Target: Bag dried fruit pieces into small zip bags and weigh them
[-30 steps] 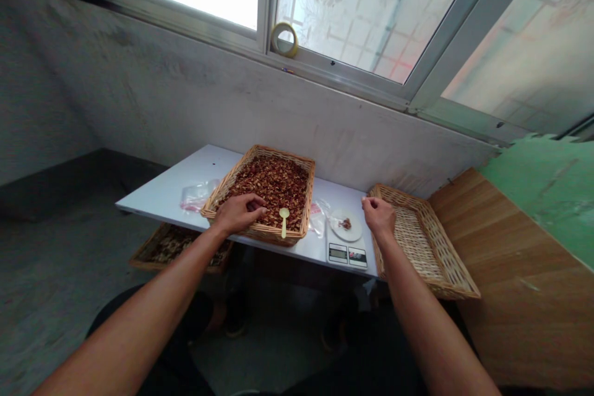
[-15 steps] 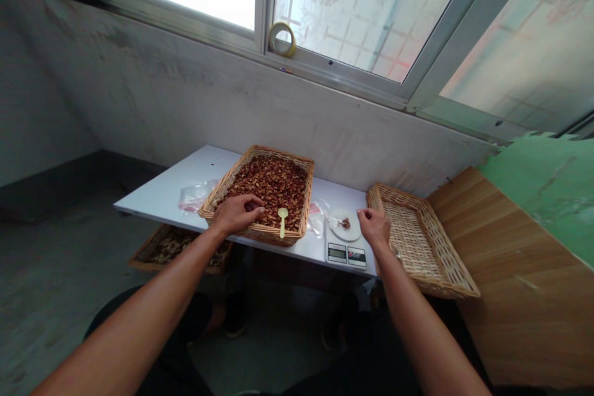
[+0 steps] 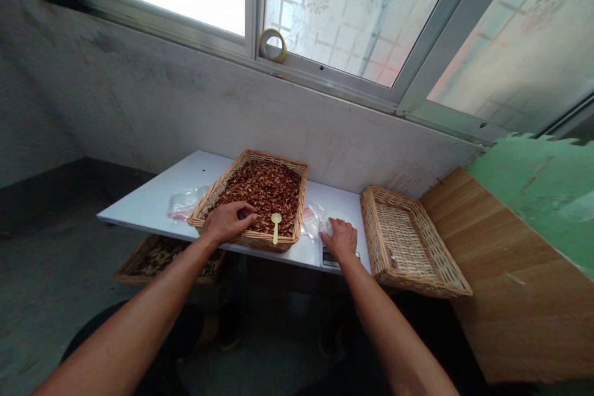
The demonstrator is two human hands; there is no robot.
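My left hand rests curled over the near rim of a wicker tray heaped with reddish-brown dried pieces. Whether it holds any pieces is hidden. A yellow plastic spoon lies to the right of that hand, its bowl on the heap and its handle over the rim. My right hand is at a white plate, which it mostly covers, and stands just behind a digital kitchen scale. A clear plastic bag lies just left of that hand.
The white table holds another plastic bag. A wicker tray with no pieces in it stands on the right, and a wicker tray of brown pieces sits below the table. A tape roll stands on the window frame.
My right hand has moved left from beside the empty tray to the plate, covering most of it and the scale. My left hand stays at the tray rim, and the view has shifted slightly.
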